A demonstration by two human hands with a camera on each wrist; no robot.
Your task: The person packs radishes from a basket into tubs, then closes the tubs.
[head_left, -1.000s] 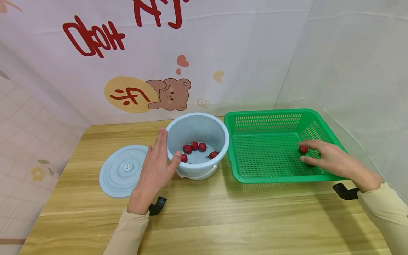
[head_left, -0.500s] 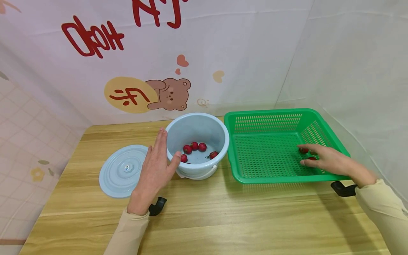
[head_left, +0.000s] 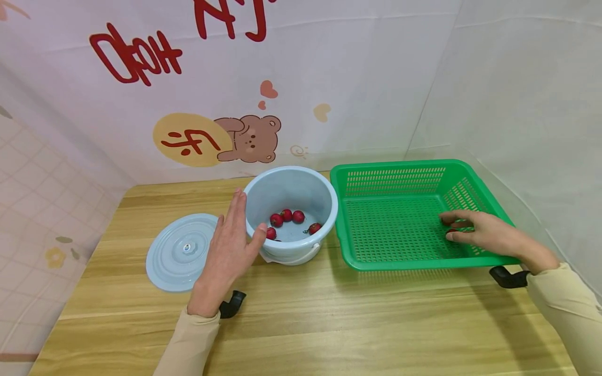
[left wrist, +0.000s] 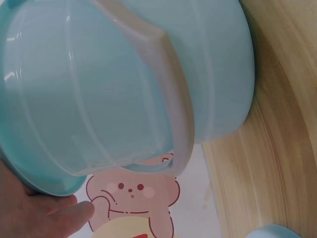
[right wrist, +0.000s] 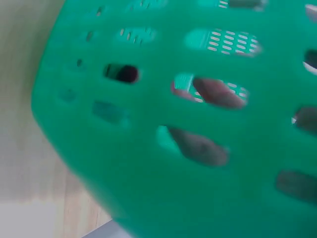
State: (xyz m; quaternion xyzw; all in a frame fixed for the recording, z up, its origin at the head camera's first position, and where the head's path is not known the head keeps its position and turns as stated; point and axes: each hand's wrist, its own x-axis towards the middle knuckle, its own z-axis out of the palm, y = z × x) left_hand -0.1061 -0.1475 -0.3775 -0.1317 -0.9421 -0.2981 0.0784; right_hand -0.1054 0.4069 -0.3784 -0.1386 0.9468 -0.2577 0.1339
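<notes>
Green plastic is filling the right of the head view, where a basket (head_left: 423, 266) is sitting, and the right hand (head_left: 489, 233) is hanging inside its right end. Thumb and forefinger are standing fairly close about a radish (head_left: 451, 231) that is showing only as a red sliver; whether they are gripping it I cannot tell, as the basket wall is blocking most of the right wrist view. Something reddish is also peeping out beside the forefinger

At the frame's centre, a bucket (head_left: 291, 188) is holding at least five radishes (head_left: 298, 216). The left hand (head_left: 228, 250) is lying along its left rim, fingers straight and thumb spread wide, seemingly touching it, so it is probably serving to steady the bucket. At centre left a lid (head_left: 164, 261) is lying on the table (head_left: 352, 324), the hand covering its right edge

For a sound pick, thumb and fingertips should be meeting round the radish's fattest part; being round, it is likely to be rolling off if pinched to one side. Lifting straight up first should be keeping the knuckles clear of the basket's rim
</notes>
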